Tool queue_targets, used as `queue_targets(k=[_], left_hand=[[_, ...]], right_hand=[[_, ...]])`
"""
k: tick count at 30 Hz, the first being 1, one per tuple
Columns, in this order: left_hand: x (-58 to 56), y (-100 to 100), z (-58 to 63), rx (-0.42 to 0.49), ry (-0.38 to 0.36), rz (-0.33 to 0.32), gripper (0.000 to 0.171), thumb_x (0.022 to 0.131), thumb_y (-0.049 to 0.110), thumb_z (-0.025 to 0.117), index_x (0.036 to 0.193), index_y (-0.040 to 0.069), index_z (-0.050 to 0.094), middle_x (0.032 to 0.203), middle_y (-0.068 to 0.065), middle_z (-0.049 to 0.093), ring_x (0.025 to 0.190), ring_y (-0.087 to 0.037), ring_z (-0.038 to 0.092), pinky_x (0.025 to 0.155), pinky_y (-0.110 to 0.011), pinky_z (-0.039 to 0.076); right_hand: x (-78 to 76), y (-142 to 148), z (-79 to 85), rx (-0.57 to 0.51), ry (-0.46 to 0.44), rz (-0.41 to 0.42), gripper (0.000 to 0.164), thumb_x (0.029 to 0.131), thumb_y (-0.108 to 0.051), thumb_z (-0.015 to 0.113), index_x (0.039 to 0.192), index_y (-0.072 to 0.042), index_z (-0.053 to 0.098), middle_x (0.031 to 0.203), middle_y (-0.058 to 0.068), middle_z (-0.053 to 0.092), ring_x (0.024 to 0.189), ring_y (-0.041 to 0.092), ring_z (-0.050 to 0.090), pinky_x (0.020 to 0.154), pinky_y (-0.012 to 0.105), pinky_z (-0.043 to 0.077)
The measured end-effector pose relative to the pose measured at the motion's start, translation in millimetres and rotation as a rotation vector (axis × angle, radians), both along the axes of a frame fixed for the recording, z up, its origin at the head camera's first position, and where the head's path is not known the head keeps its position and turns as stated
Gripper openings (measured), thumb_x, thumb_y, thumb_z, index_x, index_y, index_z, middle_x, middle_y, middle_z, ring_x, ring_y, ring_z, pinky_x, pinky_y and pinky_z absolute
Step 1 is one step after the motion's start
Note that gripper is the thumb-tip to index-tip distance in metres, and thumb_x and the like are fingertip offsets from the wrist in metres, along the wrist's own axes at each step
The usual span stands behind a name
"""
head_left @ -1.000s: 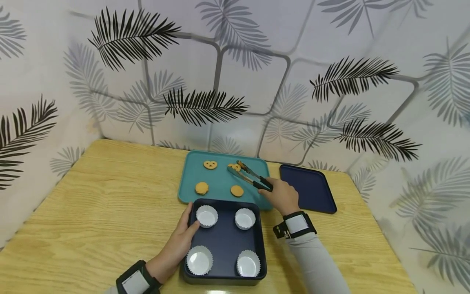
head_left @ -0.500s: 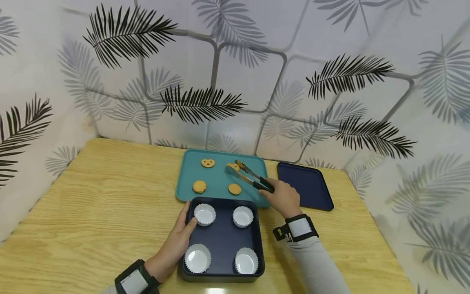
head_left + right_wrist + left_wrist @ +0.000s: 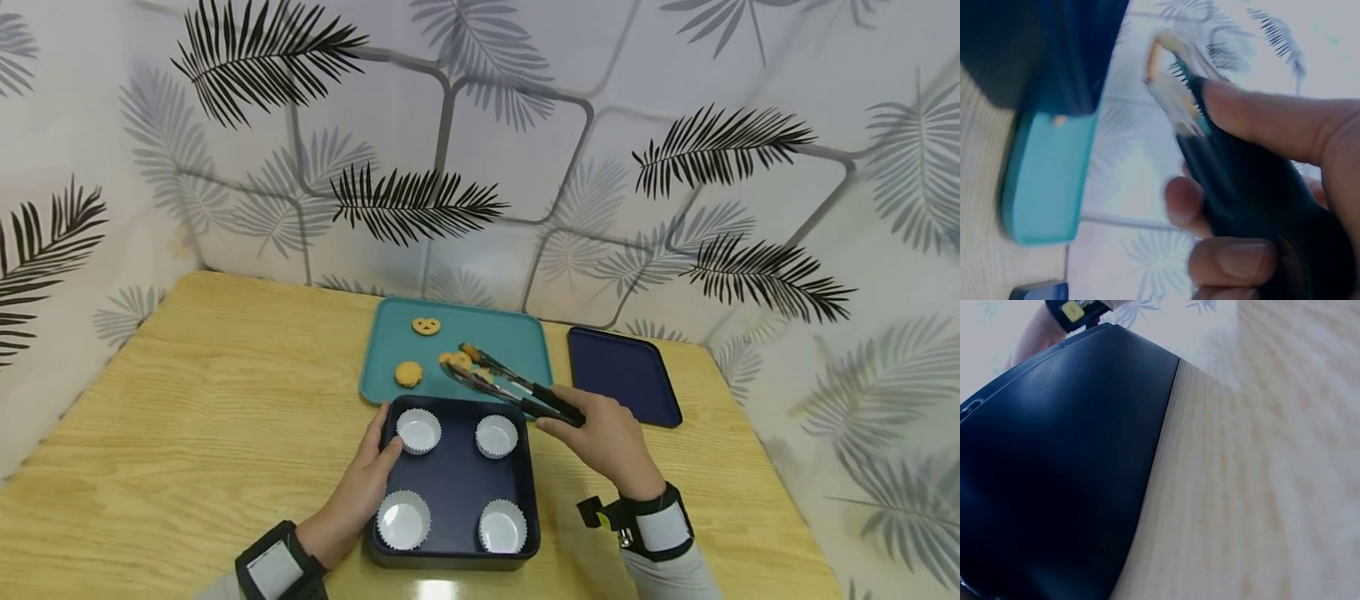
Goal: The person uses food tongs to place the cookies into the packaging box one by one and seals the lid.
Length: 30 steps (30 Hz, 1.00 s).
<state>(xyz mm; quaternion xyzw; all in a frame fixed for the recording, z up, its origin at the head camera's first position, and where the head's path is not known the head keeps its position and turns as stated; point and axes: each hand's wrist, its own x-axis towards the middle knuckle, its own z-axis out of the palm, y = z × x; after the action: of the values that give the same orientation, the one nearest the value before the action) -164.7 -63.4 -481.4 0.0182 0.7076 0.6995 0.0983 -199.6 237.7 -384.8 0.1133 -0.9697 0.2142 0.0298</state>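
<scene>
- Tongs pinch a cookie over the teal tray, just beyond the navy box.
- Right hand: fingers wrapped round the tongs' handles.
- Left hand: fingers grasping the navy box's left wall, thumb over its rim.
- Four white cups stand in the box, on the bench.

Metal tongs with black handles slant in a right hand, tips pointing forward and left, pinching a golden cookie above a flat teal tray. Close in front of me, beside that tray, a deep, dark blue rectangular pan sits level; a left hand grips its left wall. Four white, fluted cups stand upright inside, one near each corner.
</scene>
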Motion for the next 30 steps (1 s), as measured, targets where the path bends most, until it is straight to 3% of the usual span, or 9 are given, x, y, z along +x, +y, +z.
queue_targets(k=[4, 7, 11, 23, 30], left_hand=[[-1.1, -1.3, 1.2, 0.006, -0.012, -0.008, 0.062, 0.111, 0.018, 0.033, 0.164, 0.013, 0.001, 0.169, -0.016, -0.006, 0.153, -0.038, -0.011, 0.12, -0.063, -0.005], [-1.2, -1.2, 1.3, 0.014, -0.021, -0.01, 0.061, 0.112, 0.018, 0.032, 0.164, 0.013, 0.0, 0.169, -0.015, -0.007, 0.153, -0.037, -0.012, 0.12, -0.062, -0.005], [-1.0, -0.8, 0.1, 0.017, -0.018, -0.005, 0.061, 0.112, 0.018, 0.031, 0.164, 0.012, 0.0, 0.169, -0.017, -0.007, 0.153, -0.039, -0.012, 0.12, -0.063, -0.005], [-0.8, 0.1, -1.8, 0.036, 0.006, -0.005, 0.06, 0.112, 0.018, 0.031, 0.164, 0.012, 0.001, 0.169, -0.018, -0.005, 0.153, -0.039, -0.011, 0.119, -0.063, -0.006], [-0.8, 0.3, -2.4, 0.054, 0.018, 0.0, 0.061, 0.111, 0.016, 0.033, 0.163, 0.01, 0.001, 0.169, -0.018, -0.004, 0.153, -0.039, -0.01, 0.12, -0.062, -0.005]], right_hand=[[12.3, -7.8, 4.8, 0.026, -0.057, 0.066, 0.052, 0.087, -0.036, 0.08, 0.132, -0.012, 0.069, 0.111, 0.009, 0.074, 0.072, 0.015, 0.059, 0.057, 0.03, 0.04], [17.3, -12.3, 3.7, 0.054, -0.053, 0.097, 0.052, 0.087, -0.037, 0.08, 0.132, -0.012, 0.07, 0.115, 0.008, 0.074, 0.087, 0.022, 0.069, 0.063, 0.034, 0.05], [23.3, -15.1, 1.8, 0.074, -0.031, 0.113, 0.051, 0.086, -0.037, 0.081, 0.13, -0.014, 0.071, 0.121, 0.007, 0.073, 0.103, 0.027, 0.071, 0.074, 0.042, 0.056], [29.7, -19.2, -0.5, 0.127, -0.011, 0.132, 0.051, 0.084, -0.038, 0.082, 0.129, -0.015, 0.072, 0.117, 0.005, 0.074, 0.098, 0.027, 0.072, 0.07, 0.041, 0.056], [28.5, -17.6, -3.6, 0.12, -0.011, 0.149, 0.052, 0.083, -0.038, 0.082, 0.129, -0.015, 0.072, 0.111, 0.003, 0.075, 0.089, 0.021, 0.071, 0.064, 0.034, 0.052]])
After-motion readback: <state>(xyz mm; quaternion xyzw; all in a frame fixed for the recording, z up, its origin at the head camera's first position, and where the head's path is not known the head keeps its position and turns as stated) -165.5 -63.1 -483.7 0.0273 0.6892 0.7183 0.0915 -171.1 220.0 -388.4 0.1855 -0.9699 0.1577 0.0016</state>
